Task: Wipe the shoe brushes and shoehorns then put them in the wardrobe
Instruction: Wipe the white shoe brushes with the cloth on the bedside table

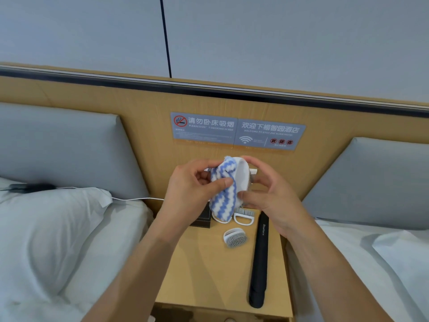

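Both hands up over the back of the nightstand, close together. Left hand pinches a blue-and-white zigzag cloth btwn thumb and curled fingers, cloth bunched at the top and hanging down below the hand. Right hand grips a white shoe brush, fingers curled round its far edge and thumb under it; the cloth lies against the brush's near face, so the two hands nearly touch w/ cloth and brush btwn them.

Below the hands, on the wood top: a second white brush, bristles up toward the right hand, loop handle toward the viewer. Just left of it, a white loop partly hidden by the hanging cloth, can't tell what it belongs to. Nearer the viewer, a third brush lies tilted, grey bristles showing. Under the right wrist a long black shoehorn runs toward the viewer, almost to the front edge. Under the left wrist, a dark box, mostly hidden.

Beyond the hands, two grey signs on the wood headboard panel. Left of the left arm, a white pillow and a white cable; right of the right arm, another bed w/ white bedding
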`<state>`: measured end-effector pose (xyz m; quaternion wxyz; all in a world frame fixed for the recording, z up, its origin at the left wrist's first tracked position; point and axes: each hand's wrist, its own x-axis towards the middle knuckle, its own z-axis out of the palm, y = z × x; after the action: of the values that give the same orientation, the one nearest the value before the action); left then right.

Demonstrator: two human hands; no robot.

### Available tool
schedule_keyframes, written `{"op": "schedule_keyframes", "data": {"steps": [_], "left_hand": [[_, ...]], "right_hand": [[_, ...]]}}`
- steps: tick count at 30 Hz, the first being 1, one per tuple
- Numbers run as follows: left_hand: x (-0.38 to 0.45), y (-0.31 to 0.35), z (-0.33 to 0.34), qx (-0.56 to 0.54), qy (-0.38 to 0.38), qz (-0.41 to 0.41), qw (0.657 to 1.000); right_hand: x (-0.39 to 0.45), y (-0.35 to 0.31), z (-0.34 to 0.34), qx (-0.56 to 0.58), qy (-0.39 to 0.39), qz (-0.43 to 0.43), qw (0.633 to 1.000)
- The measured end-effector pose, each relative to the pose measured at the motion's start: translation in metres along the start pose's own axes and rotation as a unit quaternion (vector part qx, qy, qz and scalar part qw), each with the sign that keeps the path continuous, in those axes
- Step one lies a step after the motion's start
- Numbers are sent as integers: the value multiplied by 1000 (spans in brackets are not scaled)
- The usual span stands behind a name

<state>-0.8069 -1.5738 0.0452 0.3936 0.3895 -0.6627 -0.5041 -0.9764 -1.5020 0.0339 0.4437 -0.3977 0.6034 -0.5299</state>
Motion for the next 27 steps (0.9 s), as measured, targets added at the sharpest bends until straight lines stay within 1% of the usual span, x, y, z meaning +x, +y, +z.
{"op": "schedule_keyframes", "data": {"steps": [5,9,12,17,20,24,27], "left_hand": [[13,13,-10,30,6,12,999],[22,23,-10,94,11,41,995],[30,28,-8,156,-3,60,986],[34,31,-12,177,-59,81,979],[29,27,-13,129,-73,102,984],[20,20,-10,80,-89,148,982],[16,11,-14,56,-104,148,982]], "right_hand": [[0,4,5,-87,-8,-65,994],[1,7,9,-138,17,-59,989],[1,10,13,-170,14,-65,983],[-1,19,14,-74,3,-30,997],[0,22,11,0,0,-4,1000],[4,26,12,119,-37,42,991],[7,29,10,190,-58,72,977]]}}
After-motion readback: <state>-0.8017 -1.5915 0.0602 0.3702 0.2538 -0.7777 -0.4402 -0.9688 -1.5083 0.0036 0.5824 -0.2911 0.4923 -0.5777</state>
